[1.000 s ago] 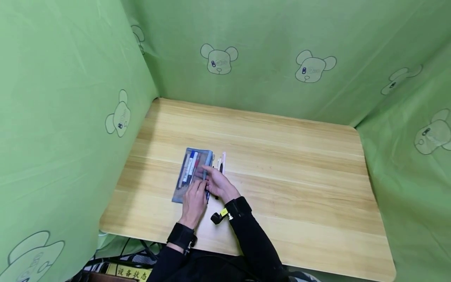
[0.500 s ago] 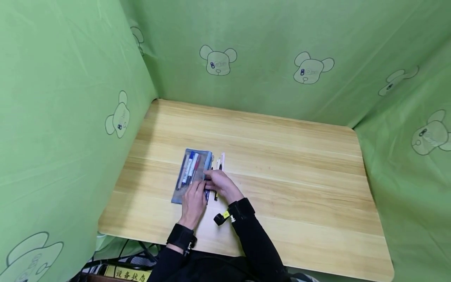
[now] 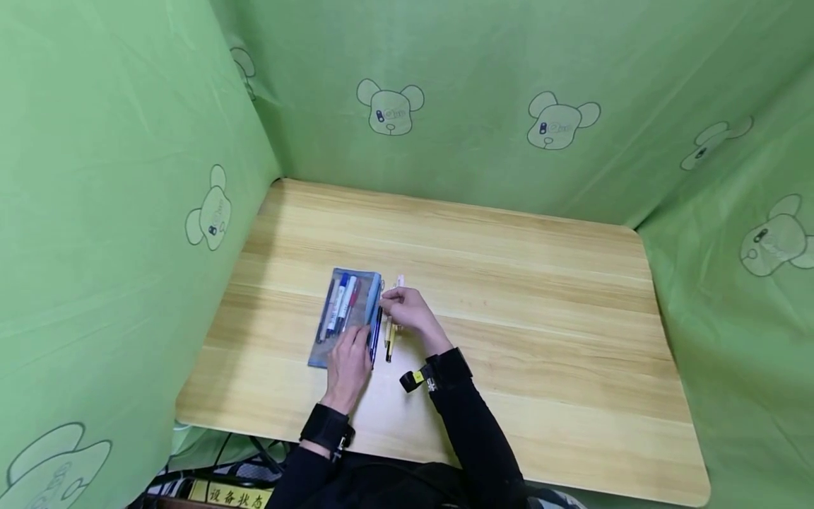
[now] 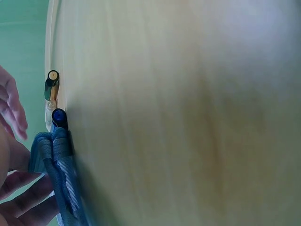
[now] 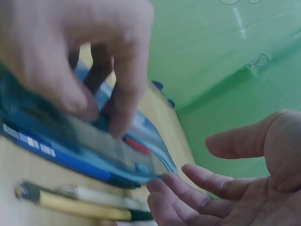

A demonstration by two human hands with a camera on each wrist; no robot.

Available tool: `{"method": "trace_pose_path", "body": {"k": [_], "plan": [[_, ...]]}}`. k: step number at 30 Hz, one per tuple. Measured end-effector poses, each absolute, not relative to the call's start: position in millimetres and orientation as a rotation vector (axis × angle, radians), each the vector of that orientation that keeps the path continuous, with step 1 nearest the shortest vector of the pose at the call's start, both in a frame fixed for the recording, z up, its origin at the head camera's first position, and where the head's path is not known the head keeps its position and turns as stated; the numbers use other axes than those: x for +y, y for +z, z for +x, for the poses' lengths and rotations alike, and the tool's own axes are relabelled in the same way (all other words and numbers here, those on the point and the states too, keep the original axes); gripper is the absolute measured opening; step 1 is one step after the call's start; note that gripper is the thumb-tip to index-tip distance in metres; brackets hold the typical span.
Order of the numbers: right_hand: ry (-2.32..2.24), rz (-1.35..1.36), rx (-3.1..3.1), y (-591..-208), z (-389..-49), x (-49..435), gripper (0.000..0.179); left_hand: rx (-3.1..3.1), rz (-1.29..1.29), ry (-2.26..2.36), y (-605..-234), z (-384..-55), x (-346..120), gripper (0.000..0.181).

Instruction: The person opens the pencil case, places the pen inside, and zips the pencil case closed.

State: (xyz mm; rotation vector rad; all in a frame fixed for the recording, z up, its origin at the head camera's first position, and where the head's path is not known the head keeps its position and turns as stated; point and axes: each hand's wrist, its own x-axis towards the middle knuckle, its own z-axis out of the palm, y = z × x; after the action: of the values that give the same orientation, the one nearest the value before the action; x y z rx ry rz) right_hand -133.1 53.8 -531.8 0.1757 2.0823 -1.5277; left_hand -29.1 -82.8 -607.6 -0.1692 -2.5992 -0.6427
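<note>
My left hand (image 3: 348, 360) pinches the near right edge of a blue mesh pencil case (image 3: 323, 348). Seen from the right wrist, the left thumb and fingers (image 5: 124, 106) close on the case's upper edge. Inside lie several pens and markers (image 3: 343, 304). My right hand (image 3: 410, 311) hovers over the pens right of the case; in its own wrist view the thumb and fingers (image 5: 211, 188) are apart with nothing between them. A blue pen (image 5: 70, 160) lies along the case. Beyond it are a yellow pen (image 5: 84, 205) with black ends and a whitish pen (image 5: 106, 195).
The wooden table (image 3: 540, 339) extends far to the right of the hands. Green cloth (image 3: 470, 56) with bear drawings hangs behind and at both sides. Cables and a yellow sign (image 3: 232, 493) sit below the table's front left edge.
My right hand has drawn back rightward from the case's edge to over the loose pens, leaving the blue pen in fuller view. My left hand keeps its grip in the same place.
</note>
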Motion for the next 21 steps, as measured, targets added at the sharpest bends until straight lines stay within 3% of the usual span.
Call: {"method": "trace_pose_path", "body": {"k": [21], "plan": [[-1.12,0.19,2.607,-548.9,-142.5,68.2,0.039,-2.62,-0.165,-0.66,-608.9,-30.5,-83.0,0.03]]}}
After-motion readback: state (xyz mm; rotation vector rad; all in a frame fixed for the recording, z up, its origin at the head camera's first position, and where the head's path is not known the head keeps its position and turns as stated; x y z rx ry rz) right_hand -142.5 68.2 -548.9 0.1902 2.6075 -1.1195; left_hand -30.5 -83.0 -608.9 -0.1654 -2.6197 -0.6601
